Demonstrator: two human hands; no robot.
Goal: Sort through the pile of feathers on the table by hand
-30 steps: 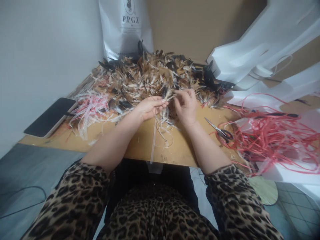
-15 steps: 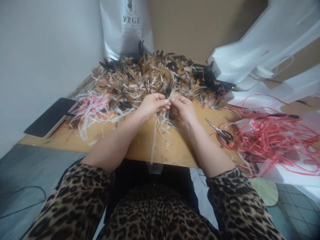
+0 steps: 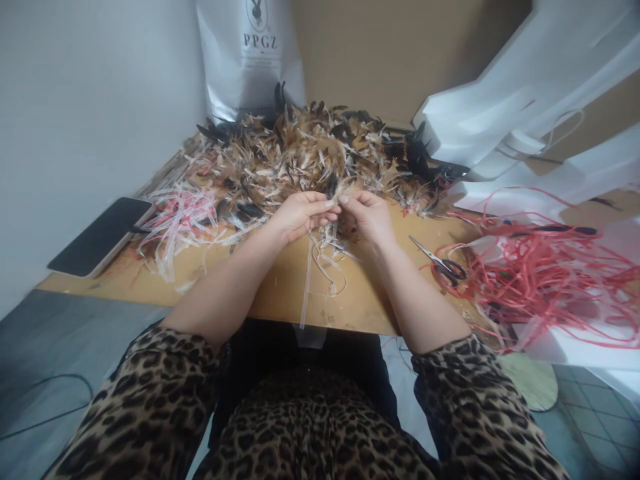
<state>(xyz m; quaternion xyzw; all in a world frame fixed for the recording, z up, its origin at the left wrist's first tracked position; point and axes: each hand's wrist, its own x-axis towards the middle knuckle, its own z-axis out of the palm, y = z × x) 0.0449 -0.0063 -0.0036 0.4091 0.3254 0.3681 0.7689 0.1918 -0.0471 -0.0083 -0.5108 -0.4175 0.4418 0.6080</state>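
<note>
My left hand (image 3: 301,215) and my right hand (image 3: 369,216) meet fingertip to fingertip at the near edge of a big heap of brown, tan and black feathers (image 3: 310,150). Both hands are closed in a pinch on a small bunch of feathers (image 3: 334,195) between them. Pale strips (image 3: 320,257) hang from under my hands, and one runs over the front edge of the wooden board (image 3: 280,293).
Scissors (image 3: 440,261) lie right of my right hand, beside a tangle of red cord (image 3: 540,273). Pink and white strips (image 3: 180,220) and a dark phone (image 3: 100,233) lie at the left. A white bag (image 3: 250,57) stands behind the feathers; white sheets (image 3: 525,100) are at the right.
My right hand has drawn down and left from the heap until its fingertips meet my left hand's. The left hand has scarcely moved.
</note>
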